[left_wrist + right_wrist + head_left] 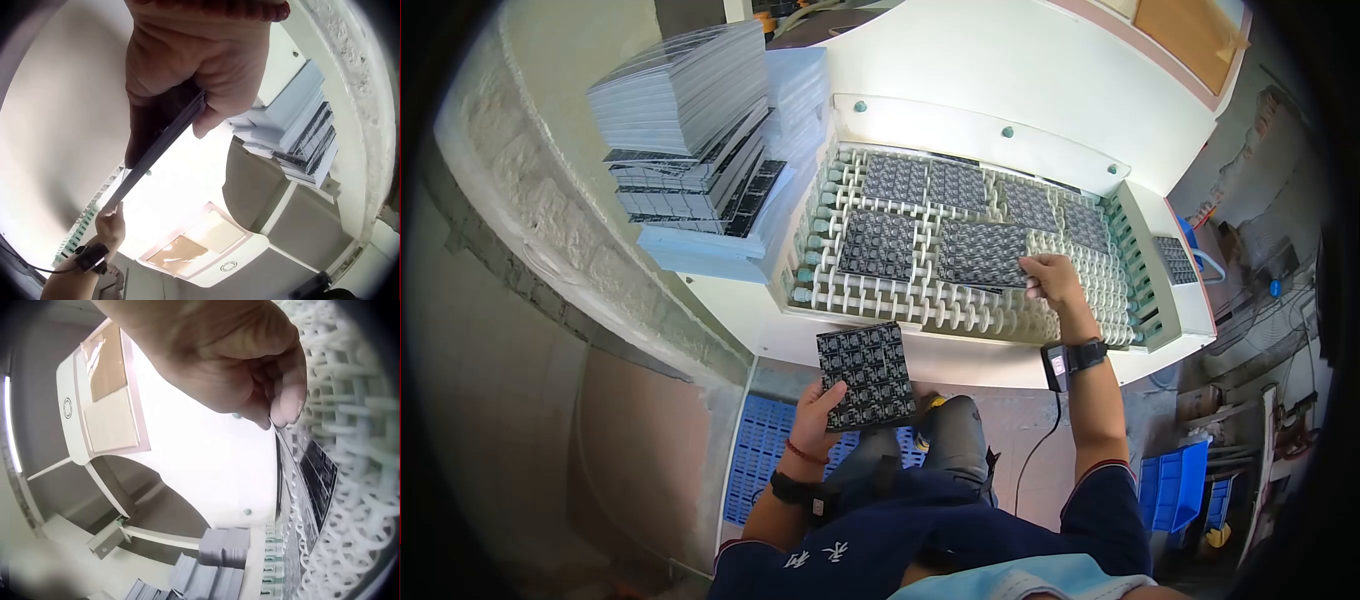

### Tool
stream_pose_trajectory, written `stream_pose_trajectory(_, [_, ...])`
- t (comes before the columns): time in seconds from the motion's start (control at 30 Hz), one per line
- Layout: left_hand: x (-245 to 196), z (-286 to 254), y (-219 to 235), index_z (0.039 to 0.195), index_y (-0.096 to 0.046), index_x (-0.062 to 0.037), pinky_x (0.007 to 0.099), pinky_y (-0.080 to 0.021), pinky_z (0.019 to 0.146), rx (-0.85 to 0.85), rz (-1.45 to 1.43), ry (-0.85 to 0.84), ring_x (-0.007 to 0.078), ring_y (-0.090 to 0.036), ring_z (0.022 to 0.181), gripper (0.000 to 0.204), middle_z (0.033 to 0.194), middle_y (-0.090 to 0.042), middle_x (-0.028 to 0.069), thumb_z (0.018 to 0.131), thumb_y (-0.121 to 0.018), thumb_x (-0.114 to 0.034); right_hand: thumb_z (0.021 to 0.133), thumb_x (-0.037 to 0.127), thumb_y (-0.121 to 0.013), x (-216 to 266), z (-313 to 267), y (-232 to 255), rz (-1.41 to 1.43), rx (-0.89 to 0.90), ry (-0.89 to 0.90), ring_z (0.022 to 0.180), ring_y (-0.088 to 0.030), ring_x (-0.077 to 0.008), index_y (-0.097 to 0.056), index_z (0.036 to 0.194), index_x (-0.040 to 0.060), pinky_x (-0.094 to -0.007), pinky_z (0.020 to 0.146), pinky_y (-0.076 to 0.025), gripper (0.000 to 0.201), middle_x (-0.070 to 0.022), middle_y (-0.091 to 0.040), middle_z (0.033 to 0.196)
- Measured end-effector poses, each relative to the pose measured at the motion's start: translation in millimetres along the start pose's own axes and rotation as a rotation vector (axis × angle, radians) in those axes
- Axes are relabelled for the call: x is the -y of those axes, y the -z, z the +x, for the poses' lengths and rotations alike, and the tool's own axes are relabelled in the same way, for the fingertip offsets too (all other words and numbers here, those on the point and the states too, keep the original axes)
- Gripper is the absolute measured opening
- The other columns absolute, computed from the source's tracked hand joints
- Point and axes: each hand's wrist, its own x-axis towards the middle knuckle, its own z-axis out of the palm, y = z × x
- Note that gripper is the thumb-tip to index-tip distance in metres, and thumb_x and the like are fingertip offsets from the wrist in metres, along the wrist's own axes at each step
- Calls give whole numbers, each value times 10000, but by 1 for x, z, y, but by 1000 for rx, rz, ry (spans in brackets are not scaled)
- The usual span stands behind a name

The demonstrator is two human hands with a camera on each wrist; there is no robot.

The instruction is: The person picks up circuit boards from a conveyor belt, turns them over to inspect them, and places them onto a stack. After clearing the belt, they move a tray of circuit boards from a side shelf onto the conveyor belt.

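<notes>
My left hand [810, 418] grips a small stack of black circuit board panels [868, 372] in front of my body, thumb on the top face. Seen edge-on in the left wrist view, the stack [153, 150] shows several thin layers. Over at the conveyor, my right hand [1056, 280] pinches the near right corner of one circuit board panel [982, 252]. That panel lies low over the white roller conveyor [970, 318]. In the right wrist view, thumb and fingertips [290, 405] meet at the panel's edge.
More panels [878, 243] lie in two rows on the rollers. Left of the machine stands a tall pile of boards and pale sheets [690, 130]. Another panel [1175, 260] rests on the machine's right ledge. Blue bins [1172, 488] stand at the lower right.
</notes>
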Motion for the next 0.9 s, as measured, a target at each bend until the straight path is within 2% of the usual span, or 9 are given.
stream_pose_trajectory(0.13, [-1,0,1,1078,-507,47,334,-505,764,-15,-48,20,205,-600,884,232,1018,-591,137,868,-467,-40,773,175,-649,-11,5,52,-26,-110,0,432,-499,-94,-621,880,-52,-200,368,-429,253,-26,-532,584])
stream_pose_trajectory(0.23, [3,3,3,1096,-491,63,343,-500,777,-16,-51,25,222,-599,895,262,1035,-582,156,863,-464,-53,768,183,-651,-25,2,85,-282,-308,-21,428,-485,-90,-635,838,-38,-209,358,-413,233,-22,-524,568])
stream_pose_trajectory(0.3, [1,3,-1,1104,-477,82,352,-495,792,22,-95,36,240,-596,907,291,1044,-575,175,850,-455,-58,775,201,-637,-34,4,114,-261,-405,17,411,-431,-81,-628,775,-27,-221,345,-350,228,4,-475,543])
stream_pose_trajectory(0.43, [-7,-2,-9,1116,-441,135,378,-475,834,120,-200,74,290,-585,939,382,1065,-554,227,794,-427,-70,773,185,-632,-42,3,178,-144,-440,17,418,-449,-89,-634,724,-31,-245,337,-332,221,-20,-506,529])
stream_pose_trajectory(0.57, [-5,-1,-9,1114,-436,147,388,-467,848,131,-184,69,305,-580,947,403,1063,-552,236,773,-421,-68,764,200,-632,-61,-1,214,-348,-517,-29,430,-465,-93,-648,725,-13,-250,360,-322,217,-23,-483,474])
stream_pose_trajectory(0.63, [-1,-1,-8,1108,-443,142,383,-471,841,100,-156,58,302,-582,941,378,1059,-555,232,785,-419,-54,765,214,-624,-64,-9,194,-508,-650,163,453,-481,-92,-658,791,-14,-237,386,-341,232,-32,-511,506])
stream_pose_trajectory(0.73, [0,-2,-9,1096,-462,125,372,-482,821,73,-133,84,288,-589,924,327,1046,-563,221,812,-414,-32,780,236,-613,-40,-51,119,-320,-442,205,474,-479,-61,-653,847,-19,-209,405,-360,266,-15,-543,561])
stream_pose_trajectory(0.8, [1,-2,-11,1084,-474,117,364,-488,809,56,-107,83,276,-593,913,300,1037,-568,213,825,-420,-25,790,225,-631,-40,-78,59,-142,-241,167,472,-480,-51,-652,827,-3,-189,404,-379,231,-2,-546,572])
stream_pose_trajectory(0.9, [2,-2,-15,1062,-498,100,348,-496,791,45,-49,74,249,-600,894,256,1019,-580,192,844,-437,-20,788,316,-647,-41,-119,-25,85,213,110,508,-533,-73,-637,902,-2,-193,424,-454,338,-31,-592,657])
